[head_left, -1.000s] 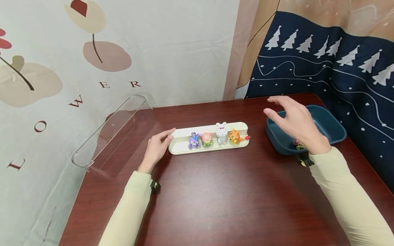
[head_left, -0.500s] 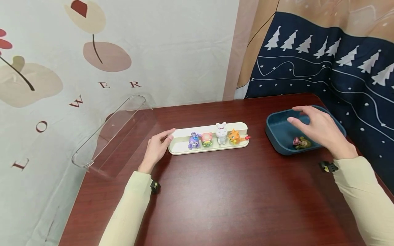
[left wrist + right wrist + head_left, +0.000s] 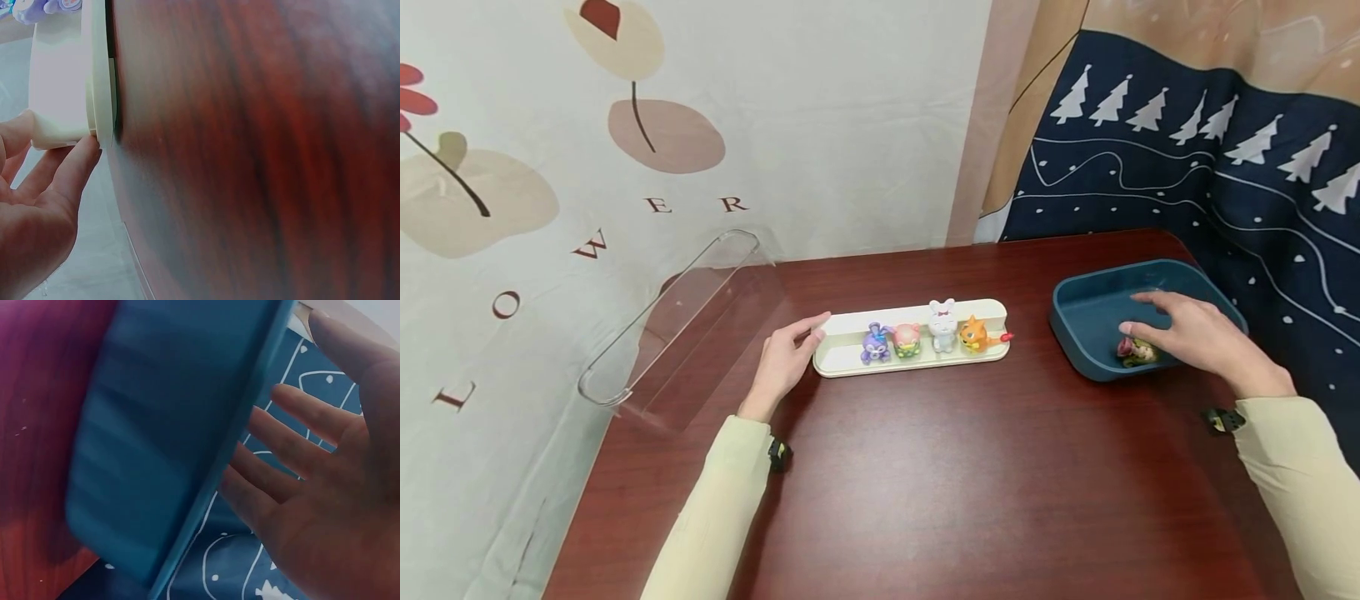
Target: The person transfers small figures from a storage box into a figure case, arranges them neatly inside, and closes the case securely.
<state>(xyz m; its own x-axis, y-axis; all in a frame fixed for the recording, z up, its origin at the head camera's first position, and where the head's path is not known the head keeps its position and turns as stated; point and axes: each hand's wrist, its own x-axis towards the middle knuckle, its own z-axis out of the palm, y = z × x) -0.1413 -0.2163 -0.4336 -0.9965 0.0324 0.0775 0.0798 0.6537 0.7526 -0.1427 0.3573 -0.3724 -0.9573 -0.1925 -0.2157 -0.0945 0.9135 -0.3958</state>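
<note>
Four small toy animal figures were lined up on a long cream plastic tray (image 3: 842, 364) in the middle of the dark red wooden table (image 3: 940, 483): a purple rabbit figure (image 3: 875, 344), a pink and green figure (image 3: 907, 340), a white rabbit figure (image 3: 942, 325) and an orange fox-like figure (image 3: 976, 334). The tray's left end was touched by the left hand (image 3: 782, 364), whose fingers were held nearly straight and relaxed; in the left wrist view the fingertips (image 3: 84, 156) were pressed against the tray's rim and nothing was gripped.

A dark teal rectangular plastic bin (image 3: 1078, 312) was set near the table's right edge, well apart from the tray. Inside it, by the near wall, a small pink and green toy figure (image 3: 1133, 352) was seen lying. The right hand (image 3: 1198, 337) was held over the bin with its fingers spread wide and slightly bent, the fingertips just beside the figure; whether it was touched could not be told. No grip was shown in the right wrist view, where the fingers were seen loosely extended.

A clear acrylic cover (image 3: 677, 321) was leaned against the flower-printed cloth (image 3: 625, 125) at the table's left rear.
</note>
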